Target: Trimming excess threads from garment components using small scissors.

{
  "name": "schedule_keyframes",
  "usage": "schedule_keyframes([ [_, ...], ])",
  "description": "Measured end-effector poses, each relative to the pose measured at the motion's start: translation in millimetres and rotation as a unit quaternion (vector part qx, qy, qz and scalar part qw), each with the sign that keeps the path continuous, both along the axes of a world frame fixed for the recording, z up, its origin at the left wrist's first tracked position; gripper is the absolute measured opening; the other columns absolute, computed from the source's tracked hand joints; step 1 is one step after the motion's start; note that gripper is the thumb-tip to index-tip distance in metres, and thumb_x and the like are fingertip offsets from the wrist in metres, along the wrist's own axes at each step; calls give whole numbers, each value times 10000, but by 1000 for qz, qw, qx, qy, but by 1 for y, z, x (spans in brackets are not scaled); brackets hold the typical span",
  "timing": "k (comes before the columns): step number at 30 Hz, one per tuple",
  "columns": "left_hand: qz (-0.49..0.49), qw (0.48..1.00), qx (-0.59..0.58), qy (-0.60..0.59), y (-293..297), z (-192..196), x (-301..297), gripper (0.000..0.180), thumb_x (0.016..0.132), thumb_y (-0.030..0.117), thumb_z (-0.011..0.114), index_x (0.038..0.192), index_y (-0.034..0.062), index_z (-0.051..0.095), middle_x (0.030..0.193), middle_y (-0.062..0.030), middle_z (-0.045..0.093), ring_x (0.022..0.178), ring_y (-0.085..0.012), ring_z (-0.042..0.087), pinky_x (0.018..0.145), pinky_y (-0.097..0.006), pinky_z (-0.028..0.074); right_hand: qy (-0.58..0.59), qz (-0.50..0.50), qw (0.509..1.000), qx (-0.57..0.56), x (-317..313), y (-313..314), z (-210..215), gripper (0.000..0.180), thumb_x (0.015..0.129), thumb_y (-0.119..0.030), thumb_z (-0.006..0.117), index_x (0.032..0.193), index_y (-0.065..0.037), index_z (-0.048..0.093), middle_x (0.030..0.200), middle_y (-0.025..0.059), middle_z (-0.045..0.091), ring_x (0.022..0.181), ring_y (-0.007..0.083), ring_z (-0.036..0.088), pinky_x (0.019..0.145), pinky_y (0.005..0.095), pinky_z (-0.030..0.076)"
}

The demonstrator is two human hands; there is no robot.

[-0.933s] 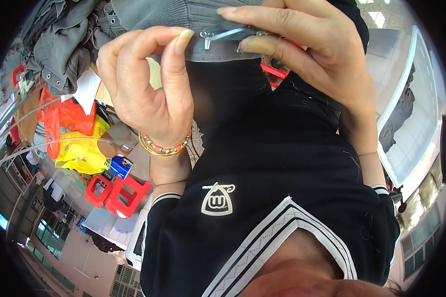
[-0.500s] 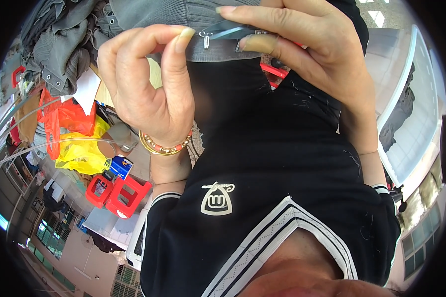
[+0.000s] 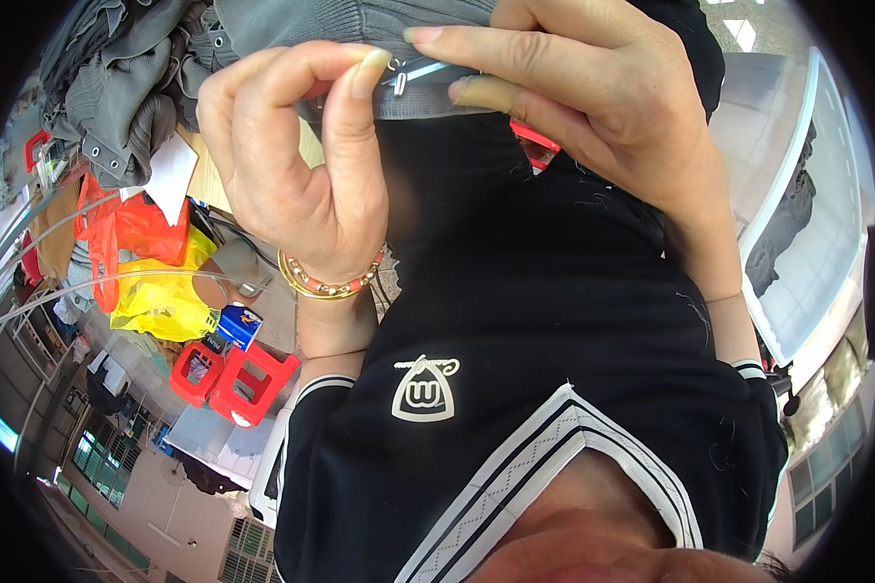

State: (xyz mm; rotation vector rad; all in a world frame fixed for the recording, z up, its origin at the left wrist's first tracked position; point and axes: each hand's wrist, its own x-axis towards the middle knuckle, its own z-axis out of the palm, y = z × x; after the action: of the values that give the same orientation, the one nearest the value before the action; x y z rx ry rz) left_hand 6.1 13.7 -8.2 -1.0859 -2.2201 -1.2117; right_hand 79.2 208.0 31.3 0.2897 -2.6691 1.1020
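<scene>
At the top middle of the head view, my left hand (image 3: 306, 160) pinches a small silvery metal hook (image 3: 400, 83) between thumb and forefinger. From it a thin light-blue strap (image 3: 425, 72) runs toward my right hand (image 3: 593, 112). That hand is bent around the strap's other end; its fingertips are slightly spread and the strap disappears between them. Behind both hands lies a grey ribbed garment (image 3: 311, 21), spread over my lap. The hook's exact shape is too small to tell.
Crumpled grey garments with eyelets (image 3: 131, 107) are heaped at the upper left. Below them are a red bag (image 3: 156, 238), a yellow bag (image 3: 160, 306) and a red plastic stool (image 3: 253, 384). On the right, a white-edged bin (image 3: 817, 262) holds dark cloth.
The right hand has shifted slightly left, and its fingertips have spread a little. A second metal piece and dark strip at its fingers no longer show. The left hand keeps its pinch.
</scene>
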Motion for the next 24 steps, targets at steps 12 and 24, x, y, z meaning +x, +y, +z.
schedule_keyframes([
  [12,38,984,149,-94,-1,-11,-1,118,919,45,650,1025,19,606,1066,-82,565,935,-154,535,801,-271,434,15,-3,999,-46,2,7,-10,421,766,-114,799,1171,-69,696,778,68,558,665,188,587,566,283,461],
  [24,71,971,154,-171,0,-37,-20,227,1008,214,543,1057,-8,556,922,-28,504,783,-92,454,735,-239,402,-39,28,826,-562,-45,20,-68,146,910,-116,715,974,-24,621,747,-84,552,636,-19,455,526,155,323],
])
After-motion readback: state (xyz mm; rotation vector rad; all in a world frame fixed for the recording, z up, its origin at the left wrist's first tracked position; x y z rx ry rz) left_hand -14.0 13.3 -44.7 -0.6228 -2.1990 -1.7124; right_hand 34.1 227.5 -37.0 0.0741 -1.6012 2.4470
